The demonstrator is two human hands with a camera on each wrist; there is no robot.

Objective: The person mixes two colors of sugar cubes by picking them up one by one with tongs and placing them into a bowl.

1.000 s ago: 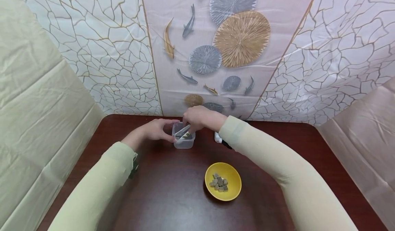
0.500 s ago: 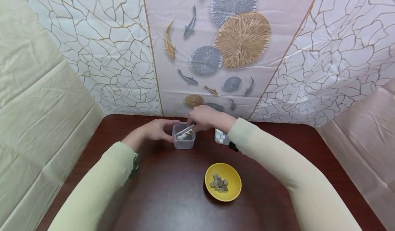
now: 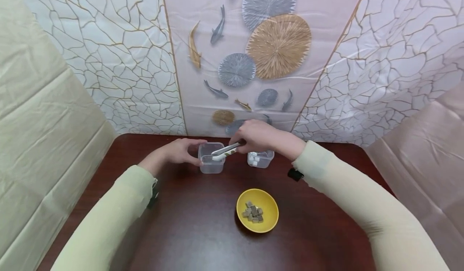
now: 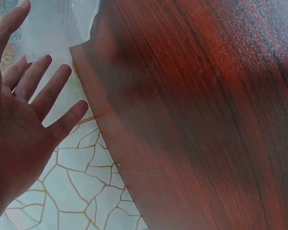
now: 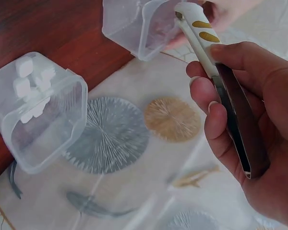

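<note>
My right hand [image 3: 251,136] grips small tongs [image 5: 201,31] by their dark and metal handles. Their white ends carry leaf-shaped marks and point down-left over the rim of a clear plastic box [image 3: 212,168]. Nothing can be made out between the ends. Thumb and index finger of my left hand [image 3: 177,152] touch that box's left side; the left wrist view shows the fingers spread and fairly straight. A second clear box [image 3: 267,161] stands to the right, with several white cubes [image 5: 33,84] inside.
Nearer on the dark red-brown table [image 3: 203,222] stands a yellow bowl [image 3: 270,218] with several brownish cubes [image 3: 253,212]. A patterned cloth [image 3: 232,98] hangs directly behind the table's back edge, and pale cloth flanks both sides.
My right hand has moved right and up with the tongs, drawing them mostly out of the left box. More of the second box now shows. My left hand stays at its box.
</note>
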